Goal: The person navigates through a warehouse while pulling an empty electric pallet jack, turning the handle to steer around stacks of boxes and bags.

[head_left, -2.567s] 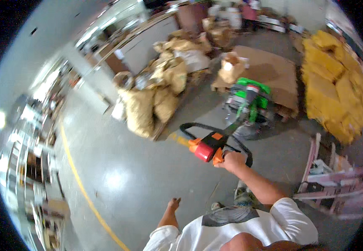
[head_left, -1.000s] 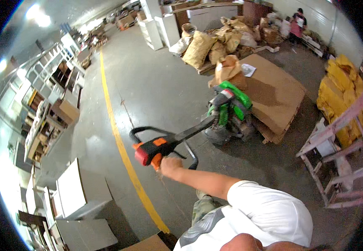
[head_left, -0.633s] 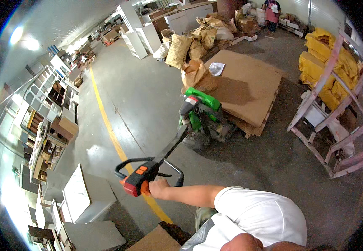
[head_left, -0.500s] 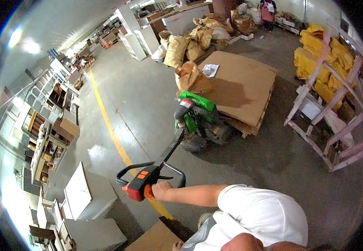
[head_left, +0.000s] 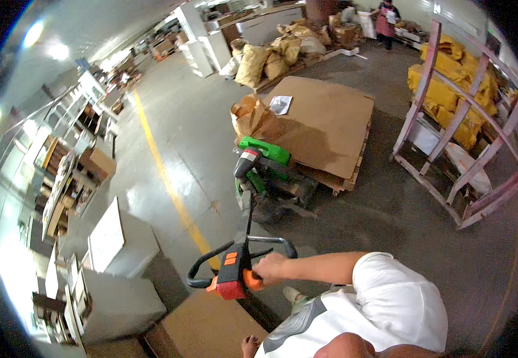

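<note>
My right hand (head_left: 271, 268) is closed around the orange grip on the right side of a pallet truck's control handle (head_left: 232, 268). The handle has a black loop, a red end and orange buttons, and its shaft leads to the green and black pallet truck (head_left: 265, 173). Stacked flat cardboard sheets (head_left: 330, 125) lie on a pallet at the truck, with an open brown sack (head_left: 256, 116) and a white paper (head_left: 281, 105) on top. At the lower edge shows a small part of my left hand (head_left: 250, 346); its grip is mostly hidden.
To the right stands a pinkish metal frame rack (head_left: 435, 113) before yellow sacks (head_left: 450, 89). Filled sacks (head_left: 251, 65) and a person (head_left: 385, 24) are farther back. Boards and cabinets (head_left: 121, 238) line the left, beside a yellow floor line (head_left: 157, 161). A brown panel (head_left: 208, 322) lies close in front.
The control handle, with my right hand on it, has shifted right and slightly nearer in view. The truck and its load have shifted left, and more of the brown panel shows.
</note>
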Motion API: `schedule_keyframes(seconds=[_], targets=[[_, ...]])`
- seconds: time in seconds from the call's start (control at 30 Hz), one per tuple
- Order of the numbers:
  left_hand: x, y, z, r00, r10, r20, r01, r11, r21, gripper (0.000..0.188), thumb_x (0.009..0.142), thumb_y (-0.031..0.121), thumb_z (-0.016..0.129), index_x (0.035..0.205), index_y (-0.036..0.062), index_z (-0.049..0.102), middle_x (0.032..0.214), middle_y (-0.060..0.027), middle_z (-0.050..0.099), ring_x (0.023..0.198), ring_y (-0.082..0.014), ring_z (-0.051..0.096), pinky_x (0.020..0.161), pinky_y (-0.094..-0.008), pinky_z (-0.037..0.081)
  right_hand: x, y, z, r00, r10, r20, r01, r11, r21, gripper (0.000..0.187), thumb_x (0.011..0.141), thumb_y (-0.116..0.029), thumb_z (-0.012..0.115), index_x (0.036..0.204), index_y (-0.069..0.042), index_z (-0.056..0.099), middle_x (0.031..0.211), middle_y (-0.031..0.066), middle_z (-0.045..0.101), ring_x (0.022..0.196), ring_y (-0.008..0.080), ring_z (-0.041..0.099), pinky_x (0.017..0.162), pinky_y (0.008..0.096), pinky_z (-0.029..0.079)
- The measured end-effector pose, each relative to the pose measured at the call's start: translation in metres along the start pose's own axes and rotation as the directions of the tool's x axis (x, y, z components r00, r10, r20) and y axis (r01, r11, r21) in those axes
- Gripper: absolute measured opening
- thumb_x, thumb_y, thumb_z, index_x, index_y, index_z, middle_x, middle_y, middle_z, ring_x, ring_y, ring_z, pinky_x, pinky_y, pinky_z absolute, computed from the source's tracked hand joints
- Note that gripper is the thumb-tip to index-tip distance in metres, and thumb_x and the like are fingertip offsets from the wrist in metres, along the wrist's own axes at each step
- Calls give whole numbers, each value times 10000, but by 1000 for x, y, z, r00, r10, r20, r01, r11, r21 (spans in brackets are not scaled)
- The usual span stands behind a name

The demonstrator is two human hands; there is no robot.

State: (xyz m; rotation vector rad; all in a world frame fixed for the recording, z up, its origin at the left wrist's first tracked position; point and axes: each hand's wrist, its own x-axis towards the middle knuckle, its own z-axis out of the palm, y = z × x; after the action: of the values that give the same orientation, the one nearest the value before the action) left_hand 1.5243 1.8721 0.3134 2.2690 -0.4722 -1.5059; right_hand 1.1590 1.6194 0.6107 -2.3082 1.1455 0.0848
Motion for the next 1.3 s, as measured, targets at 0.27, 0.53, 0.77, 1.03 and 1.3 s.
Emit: schedule_keyframes(seconds=[0.27, 0.53, 0.77, 1.03, 1.3], targets=[[-200, -145, 106, 934, -342, -103, 329, 937, -120, 261, 852, 191, 600, 1017, -10, 588, 822, -96, 613, 701, -181, 571, 570, -336, 458, -169, 31, 63, 992, -13, 126, 25, 995, -92, 506, 692, -505, 670, 986, -101, 591, 892, 145, 653, 857, 315, 633, 719, 431, 502], [-304, -331, 145, 982, 185, 40, -184, 890, 416, 337, 807, 302, 634, 961, 2, 628, 837, -123, 634, 678, -178, 571, 592, -305, 454, -312, -4, 115, 971, -145, 188, 171, 977, -129, 467, 702, -443, 668, 1017, -109, 582, 881, 139, 651, 848, 312, 628, 722, 419, 492], [-340, -261, 140, 646, 636, -422, -666, 740, 95, 590, 746, 222, 700, 1239, 58, 420, 1160, -153, 491, 1098, -272, 481, 893, -345, 410, -410, -31, 136, 955, -83, 286, 134, 978, -163, 370, 730, -304, 647, 1056, -145, 578, 959, 151, 646, 890, 327, 625, 743, 437, 503], [-517, -140, 127, 273, 956, 109, -748, 139, 648, 551, 535, 124, 751, 1055, 117, 569, 1057, -93, 581, 1041, -270, 525, 932, -407, 361, -508, -52, 191, 936, -18, 351, 86, 980, -179, 286, 765, -220, 568, 1045, -159, 572, 933, 166, 644, 863, 339, 627, 710, 446, 500], [-579, -240, 157, 479, 808, 344, -664, 76, 744, 224, 597, 210, 678, 800, 140, 614, 834, -51, 650, 842, -224, 620, 759, -365, 450, -602, -74, 252, 924, 39, 381, 60, 968, -244, 328, 737, -267, 619, 1037, -139, 587, 862, 161, 648, 828, 348, 617, 712, 432, 479]])
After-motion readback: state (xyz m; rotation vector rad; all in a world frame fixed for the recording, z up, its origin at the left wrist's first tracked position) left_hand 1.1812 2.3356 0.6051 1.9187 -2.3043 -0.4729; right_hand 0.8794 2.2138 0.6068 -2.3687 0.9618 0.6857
